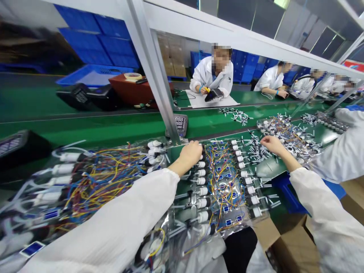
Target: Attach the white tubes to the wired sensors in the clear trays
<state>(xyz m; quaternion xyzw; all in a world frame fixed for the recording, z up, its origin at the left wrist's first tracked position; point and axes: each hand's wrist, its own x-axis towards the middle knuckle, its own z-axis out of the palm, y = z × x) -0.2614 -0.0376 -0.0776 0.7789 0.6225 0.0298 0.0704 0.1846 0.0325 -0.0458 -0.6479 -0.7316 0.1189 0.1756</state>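
Observation:
My left hand (191, 154) is closed at the far end of the left row of small white-and-black pumps (202, 203). Its fingers wrap the last pump, whose black end shows beside them. My right hand (273, 145) pinches its fingertips together over a pile of short white tube pieces with black parts (258, 150); whatever is between them is too small to make out. Between my hands, two rows of pumps lie on clear plastic, joined by yellow, red and blue wires (220, 172) with small blue-faced parts (229, 222) in the middle.
Left of me, more wired pumps (64, 168) lie on plastic. A display unit (180, 125) stands behind a metal post (155, 64). Another wired heap (281, 127) lies at right, near a co-worker's sleeve (341, 148). Cardboard boxes (298, 246) are below; co-workers sit across the green bench.

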